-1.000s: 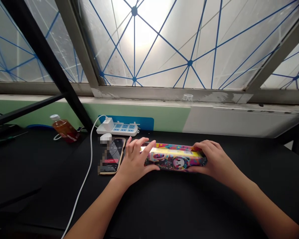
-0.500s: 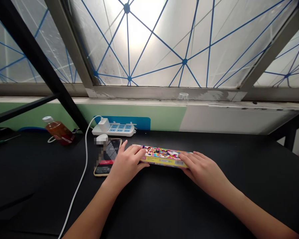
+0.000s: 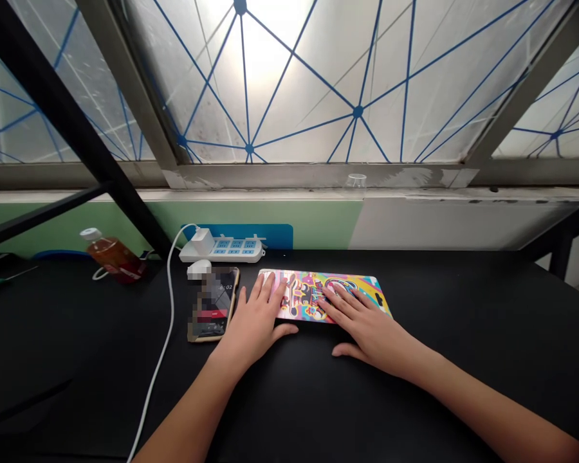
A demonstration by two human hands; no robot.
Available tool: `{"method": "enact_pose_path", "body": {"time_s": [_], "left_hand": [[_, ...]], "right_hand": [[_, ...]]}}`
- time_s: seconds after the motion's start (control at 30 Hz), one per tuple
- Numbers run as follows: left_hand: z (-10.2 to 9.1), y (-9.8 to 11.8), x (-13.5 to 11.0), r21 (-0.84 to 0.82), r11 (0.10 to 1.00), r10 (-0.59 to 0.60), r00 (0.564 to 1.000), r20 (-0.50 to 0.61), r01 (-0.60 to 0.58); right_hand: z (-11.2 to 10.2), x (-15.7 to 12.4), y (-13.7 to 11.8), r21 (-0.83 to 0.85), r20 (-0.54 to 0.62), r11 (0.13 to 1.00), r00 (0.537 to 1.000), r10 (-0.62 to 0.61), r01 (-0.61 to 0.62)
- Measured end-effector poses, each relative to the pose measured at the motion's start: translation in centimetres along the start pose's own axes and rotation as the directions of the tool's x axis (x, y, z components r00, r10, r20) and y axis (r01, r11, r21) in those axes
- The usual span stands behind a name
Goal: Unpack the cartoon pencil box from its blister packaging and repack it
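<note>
Colourful box (image 3: 302, 297) is laid flat on the desk (image 3: 415, 399), just beside the phone (image 3: 212, 308). It is pinned rather than gripped by the left hand (image 3: 255, 321) and right hand (image 3: 371, 328), fingers spread open, seemingly to steady it.

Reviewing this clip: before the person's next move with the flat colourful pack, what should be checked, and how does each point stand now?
1. Flat colourful printed cardboard pack lies face-up on the black table: ok.
2. Left hand open, fingers on the pack's left end: ok.
3. Right hand open, fingers spread on the pack's middle: ok.
4. Gold-edged smartphone clear of the left hand: cannot tell, they are very close.
5. White charging cable away from both hands: ok, it runs left of the phone.
6. Pack sealed or opened: cannot tell.
</note>
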State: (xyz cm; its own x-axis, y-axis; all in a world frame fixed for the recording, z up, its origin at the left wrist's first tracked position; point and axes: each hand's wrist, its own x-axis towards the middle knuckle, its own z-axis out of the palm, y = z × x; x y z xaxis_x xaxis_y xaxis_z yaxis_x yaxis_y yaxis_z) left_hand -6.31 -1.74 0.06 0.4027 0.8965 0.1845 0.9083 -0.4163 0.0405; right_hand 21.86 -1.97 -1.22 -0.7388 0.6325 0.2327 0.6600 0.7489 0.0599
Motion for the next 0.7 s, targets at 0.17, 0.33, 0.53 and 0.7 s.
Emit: {"method": "enact_pose_path", "body": {"time_s": [0.17, 0.33, 0.53, 0.7], "left_hand": [[-0.3, 0.3, -0.4, -0.027, 0.999, -0.020, 0.994, 0.103, 0.023], [-1.1, 1.1, -0.4, -0.071, 0.997, 0.015, 0.988, 0.153, -0.004], [-0.2, 0.4, -0.1, -0.095, 0.994, -0.044, 0.993, 0.107, 0.054], [0.7, -0.5, 0.1, -0.077, 0.993, -0.088, 0.992, 0.087, 0.095]], "right_hand": [[-0.6, -0.7, 1.4, 0.155, 0.075, 0.988, 0.997, 0.008, -0.019], [-2.5, -1.6, 2.8, 0.267, 0.187, 0.957, 0.980, 0.062, -0.111], [-1.7, -1.4, 2.4, 0.214, 0.143, 0.973, 0.988, 0.056, -0.086], [-0.4, -0.9, 1.4, 0.097, 0.106, 0.994, 0.993, 0.048, -0.058]]}}
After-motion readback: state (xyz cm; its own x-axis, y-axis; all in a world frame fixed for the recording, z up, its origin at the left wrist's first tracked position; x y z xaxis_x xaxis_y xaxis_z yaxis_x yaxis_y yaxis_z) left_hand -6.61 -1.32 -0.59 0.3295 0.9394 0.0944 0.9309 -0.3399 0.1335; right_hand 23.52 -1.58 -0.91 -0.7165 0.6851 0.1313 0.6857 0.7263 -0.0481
